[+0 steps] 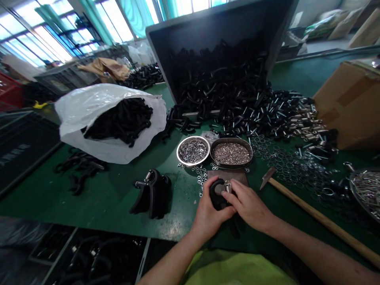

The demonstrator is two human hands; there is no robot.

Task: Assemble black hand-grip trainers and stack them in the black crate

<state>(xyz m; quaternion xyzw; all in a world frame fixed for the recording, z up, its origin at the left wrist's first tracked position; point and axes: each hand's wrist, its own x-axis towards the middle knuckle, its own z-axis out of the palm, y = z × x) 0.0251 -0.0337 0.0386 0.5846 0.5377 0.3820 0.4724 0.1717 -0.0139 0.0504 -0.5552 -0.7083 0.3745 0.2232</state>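
Note:
My left hand (pixel 207 211) is closed around a black plastic clamp-like part (pixel 217 194), thumb and forefinger curved about it. A silver coil spring (pixel 228 186) stands at the part's right side, and my right hand (pixel 249 206) pinches it between thumb and fingers. Beneath them, a flat metal plate (pixel 242 177) lies on the green table. To the left stand black clamps (pixel 154 196) with a spring showing at the top. Beyond my hands are a round steel bowl of metal pins (pixel 179 155) and an oval tin of small metal pieces (pixel 251 157). My fingers hide part of the black part.
A hammer (pixel 308 206) lies to the right, near scattered metal rings (pixel 285 158). Behind stands a tilted grey bin (pixel 162 51) spilling black parts. A white sack (pixel 113 154) of black parts lies left; a cardboard box (pixel 356 107) stands right.

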